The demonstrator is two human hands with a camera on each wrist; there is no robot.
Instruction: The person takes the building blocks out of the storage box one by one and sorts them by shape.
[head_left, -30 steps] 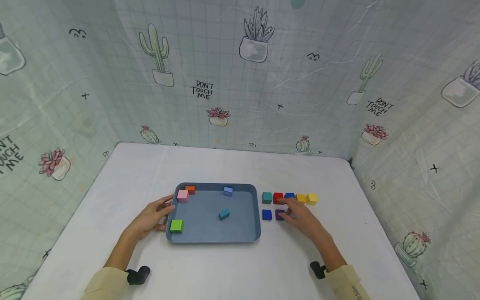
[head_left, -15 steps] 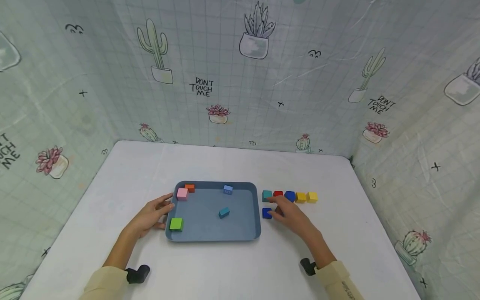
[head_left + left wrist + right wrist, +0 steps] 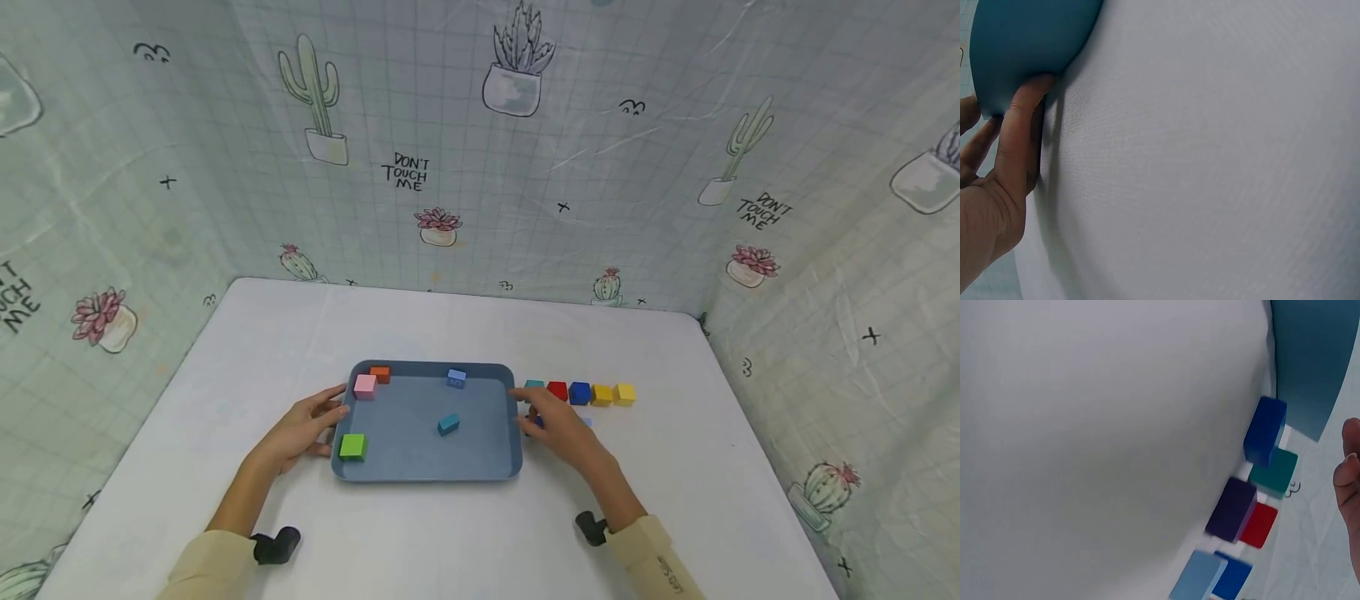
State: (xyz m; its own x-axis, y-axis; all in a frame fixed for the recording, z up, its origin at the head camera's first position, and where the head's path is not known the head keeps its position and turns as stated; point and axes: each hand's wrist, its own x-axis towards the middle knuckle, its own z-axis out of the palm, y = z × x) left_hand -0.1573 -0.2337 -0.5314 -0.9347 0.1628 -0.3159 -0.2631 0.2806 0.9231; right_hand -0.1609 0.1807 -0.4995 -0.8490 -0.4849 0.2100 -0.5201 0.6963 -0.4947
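Note:
A blue-grey tray (image 3: 405,457) lies on the white table, holding an orange block (image 3: 380,374), a pink block (image 3: 365,387), a green block (image 3: 353,447), a light blue block (image 3: 457,378) and a teal-blue block (image 3: 448,424). My left hand (image 3: 298,429) touches the tray's left side; its fingertips meet the outer wall in the left wrist view. My right hand (image 3: 561,429) hovers at the tray's right rim, thumb and forefinger apart, with nothing seen between them. Under it, partly covered in the head view, are a dark blue block (image 3: 1265,430) and a purple block (image 3: 1232,509).
Right of the tray, a back row has a teal block (image 3: 534,384), a red block (image 3: 557,391), a blue block (image 3: 580,393) and two yellow blocks (image 3: 602,395). A pale blue block (image 3: 1199,575) sits in the front row. Patterned cloth (image 3: 480,183) hangs around the table.
My right hand has moved left, from over the purple block past the dark blue one to the tray's right rim. The left hand and the blocks stay put.

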